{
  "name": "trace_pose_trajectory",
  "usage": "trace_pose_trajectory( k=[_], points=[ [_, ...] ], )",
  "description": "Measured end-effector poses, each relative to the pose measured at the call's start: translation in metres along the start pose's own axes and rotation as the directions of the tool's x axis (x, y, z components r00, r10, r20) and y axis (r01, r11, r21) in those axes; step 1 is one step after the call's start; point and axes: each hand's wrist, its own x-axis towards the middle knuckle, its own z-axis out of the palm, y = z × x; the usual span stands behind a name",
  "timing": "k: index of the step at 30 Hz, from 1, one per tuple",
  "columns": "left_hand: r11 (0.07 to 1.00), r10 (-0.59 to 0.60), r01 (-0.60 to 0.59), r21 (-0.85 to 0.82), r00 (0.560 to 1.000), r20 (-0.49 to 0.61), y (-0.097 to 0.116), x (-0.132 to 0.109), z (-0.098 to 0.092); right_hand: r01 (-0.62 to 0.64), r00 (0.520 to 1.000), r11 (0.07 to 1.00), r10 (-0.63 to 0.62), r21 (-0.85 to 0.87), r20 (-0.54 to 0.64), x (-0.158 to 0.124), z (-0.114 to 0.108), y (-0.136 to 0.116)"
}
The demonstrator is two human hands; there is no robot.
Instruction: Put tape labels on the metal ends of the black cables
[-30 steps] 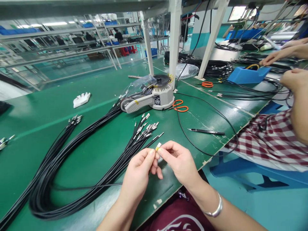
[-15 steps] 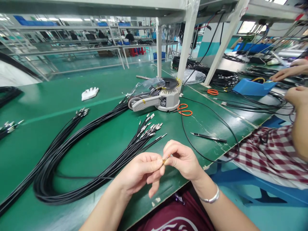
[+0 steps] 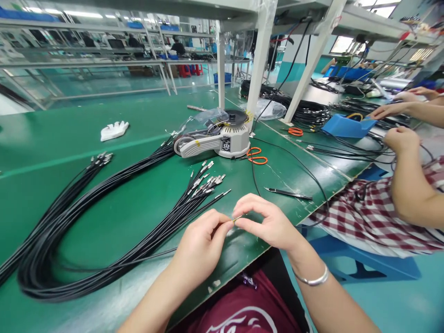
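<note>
Across the left of a smooth green workbench [image 3: 149, 111], a thick, looped bundle of glossy black cables [image 3: 138, 169] with silvery metal ends; toward the far edge, a crumpled white fabric glove [image 3: 114, 131]. Above the near edge, bare left hand [image 3: 203, 240], thumb and forefinger pinching a thin yellowish sliver [image 3: 237, 218], material unclear. Right hand [image 3: 268, 221] arched, fingertips gripping the same sliver. Beyond, a slender black pointed tool [image 3: 289, 193] lies flat near that edge.
</note>
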Motion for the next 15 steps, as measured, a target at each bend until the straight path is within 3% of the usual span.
trace_pose_trajectory(
  k=[2, 4, 8, 10, 13, 15],
  points=[
    [0.996, 0.059, -0.059, 0.072, 0.998, 0.003, -0.003, -0.001, 0.002, 0.028, 1.000, 1.000, -0.028, -0.008, -0.009, 0.002, 0.004, 0.000],
    [0.988, 0.083, -0.081, 0.129, 0.997, -0.008, -0.005, -0.002, 0.002, 0.003, 0.994, 0.997, 0.006, 0.080, -0.113, 0.003, 0.007, 0.004],
    [0.992, 0.046, -0.042, 0.122, 0.999, -0.027, -0.006, -0.001, 0.001, -0.107, 0.898, 0.958, 0.209, 0.268, -0.388, -0.002, 0.002, 0.013],
    [0.999, -0.030, 0.030, 0.040, 0.999, -0.013, -0.004, 0.000, 0.000, -0.185, 0.907, 0.961, 0.248, 0.206, -0.342, -0.005, -0.001, 0.014],
    [0.983, -0.166, 0.170, -0.075, 0.985, 0.053, -0.001, 0.003, -0.001, -0.255, 0.956, 0.949, 0.277, 0.184, -0.101, -0.009, 0.000, 0.012],
    [0.962, -0.229, 0.244, -0.121, 0.965, 0.125, 0.001, 0.005, -0.002, -0.307, 0.948, 0.924, 0.318, 0.228, -0.015, -0.010, 0.004, 0.011]
  ],
)
